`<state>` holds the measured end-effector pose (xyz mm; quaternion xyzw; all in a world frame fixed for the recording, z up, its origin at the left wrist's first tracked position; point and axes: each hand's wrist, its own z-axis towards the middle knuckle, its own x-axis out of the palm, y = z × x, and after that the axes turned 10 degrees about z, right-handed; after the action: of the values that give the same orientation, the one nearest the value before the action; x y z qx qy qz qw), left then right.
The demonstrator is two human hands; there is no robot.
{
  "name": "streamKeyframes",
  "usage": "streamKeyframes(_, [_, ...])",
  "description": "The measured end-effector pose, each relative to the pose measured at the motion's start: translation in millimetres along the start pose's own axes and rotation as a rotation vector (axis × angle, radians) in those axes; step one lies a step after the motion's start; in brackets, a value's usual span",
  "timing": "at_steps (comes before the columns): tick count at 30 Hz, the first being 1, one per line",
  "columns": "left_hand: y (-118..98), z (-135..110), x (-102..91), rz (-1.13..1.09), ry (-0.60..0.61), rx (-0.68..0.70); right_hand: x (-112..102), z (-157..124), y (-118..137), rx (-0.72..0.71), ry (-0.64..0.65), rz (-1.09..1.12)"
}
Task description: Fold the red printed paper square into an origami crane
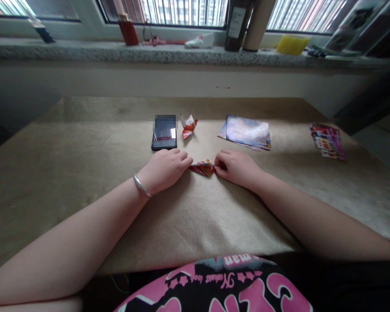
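Folded red-and-white paper is lying low on the beige cloth cover of the worktop. Its long axis is running from left to right across the view and dipping a little toward the right, and its narrow ends are pointing at the two hands. It is sitting between the left grip and the right grip, touching both of them. The left grip is reaching in with its fingers lying close together, and their tips are pressing against the left end of the paper. The right grip is curling its fingers over the right end. I cannot tell if either grip is really pinching the paper. A silver bangle is circling the left wrist. Just above the left grip, a black smartphone is lying with its upper part blurred, and just beside it a second piece of folded red-and-white paper is sitting. Farther right, a stack of glossy printed sheets and a small pile of pink printed cards are lying on the cloth.
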<state>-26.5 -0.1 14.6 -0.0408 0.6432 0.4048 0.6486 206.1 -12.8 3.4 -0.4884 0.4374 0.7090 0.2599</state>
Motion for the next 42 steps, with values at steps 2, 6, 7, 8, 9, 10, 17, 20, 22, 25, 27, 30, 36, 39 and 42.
streamKeyframes(2, [1,0,3.2,-0.026,-0.001,-0.016,0,0,-1,0.0,0.003,0.016])
streamKeyframes(6, [3,1,6.8,-0.1,0.016,-0.055,0,-1,-2,0.004,0.008,0.044])
streamKeyframes(7, [4,1,7.1,-0.11,0.026,-0.064,0,-1,-2,0.005,0.006,0.046])
streamKeyframes(8, [4,1,7.2,-0.114,0.039,-0.07,0,-1,-2,0.005,0.005,0.046])
streamKeyframes(9, [4,2,7.2,-0.116,0.051,-0.072,0,-1,-2,0.003,0.003,0.045])
streamKeyframes(10, [3,2,7.2,-0.116,0.059,-0.074,0,-2,-2,0.003,0.0,0.044])
streamKeyframes(17, [0,2,5.9,-0.149,0.052,-0.096,1,-2,-3,-0.003,-0.011,0.051])
streamKeyframes(20, [-4,3,4.9,-0.229,0.004,-0.148,0,-2,-2,-0.008,-0.012,0.052])
streamKeyframes(22, [-6,4,5.3,-0.304,-0.043,-0.16,0,-2,-2,-0.012,-0.013,0.057])
streamKeyframes(25, [-7,5,7.4,-0.371,-0.083,-0.115,1,-2,-3,-0.028,-0.024,0.069])
streamKeyframes(27, [-6,5,9.2,-0.398,-0.092,-0.099,2,-2,-4,-0.044,-0.04,0.082])
streamKeyframes(30, [-5,5,11.5,-0.438,-0.092,-0.114,4,-2,-7,-0.081,-0.061,0.123])
streamKeyframes(36, [-6,4,13.4,-0.45,-0.105,-0.114,5,-2,-9,-0.12,-0.077,0.161])
streamKeyframes(39, [-8,6,13.6,-0.451,-0.12,-0.097,4,-2,-6,-0.098,-0.096,0.156])
streamKeyframes(42, [-8,7,14.0,-0.441,-0.118,-0.036,5,-1,-5,-0.109,-0.101,0.153])
